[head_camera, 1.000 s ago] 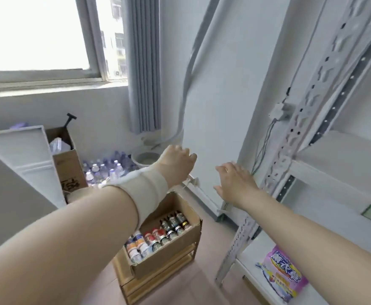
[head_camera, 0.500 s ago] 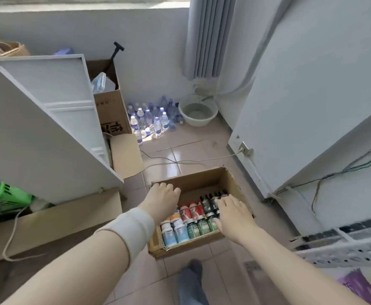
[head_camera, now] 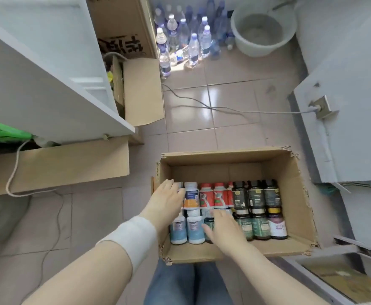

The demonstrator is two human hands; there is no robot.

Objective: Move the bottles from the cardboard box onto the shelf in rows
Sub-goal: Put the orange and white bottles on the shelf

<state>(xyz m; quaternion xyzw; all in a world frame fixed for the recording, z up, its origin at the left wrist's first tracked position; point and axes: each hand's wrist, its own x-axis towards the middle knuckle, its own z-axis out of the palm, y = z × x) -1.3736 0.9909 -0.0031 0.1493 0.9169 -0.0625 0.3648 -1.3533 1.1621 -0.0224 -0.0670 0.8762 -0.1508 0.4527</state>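
Reaches into the brown cardboard box [head_camera: 224,156] holding two rows of small labelled plastic bottles [head_camera: 254,197]. Lays the left grip [head_camera: 169,201] flat-fingered against the far row — spreads the right grip [head_camera: 224,230], empty, over the near row.

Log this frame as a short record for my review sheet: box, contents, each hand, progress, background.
box: cardboard box, top open, on the tiled floor
contents: bottles in two rows at the near end
left hand: left hand, fingers straight, touching the bottles at the rows' left end
right hand: right hand, fingers straight, over the near row
progress: no bottle lifted yet
background: water bottles and a basin on the floor beyond
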